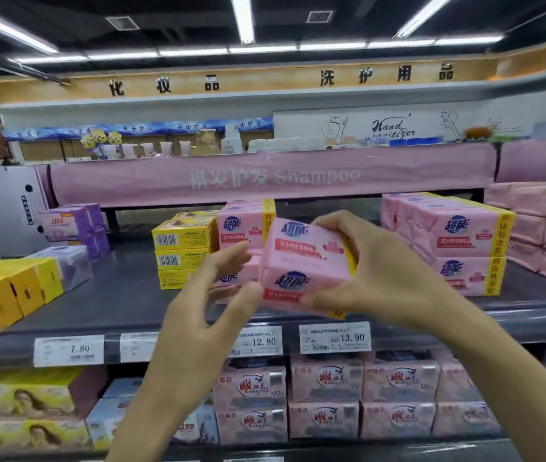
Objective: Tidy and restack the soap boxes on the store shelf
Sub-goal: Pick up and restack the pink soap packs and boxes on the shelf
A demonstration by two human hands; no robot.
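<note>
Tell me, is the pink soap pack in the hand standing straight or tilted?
Tilted. The right hand grips the pink soap pack off the shelf, and its edges slant against the straight pink stack behind.

Both forearms reach up across the front edge of the shelf (pixel 114 295). The right grip (pixel 375 271) clasps a pink soap pack (pixel 305 261), thumb on top and fingers beneath. The left grip (pixel 204 305) is loosely spread, fingertips (pixel 253 290) at the pack's left edge.
</note>
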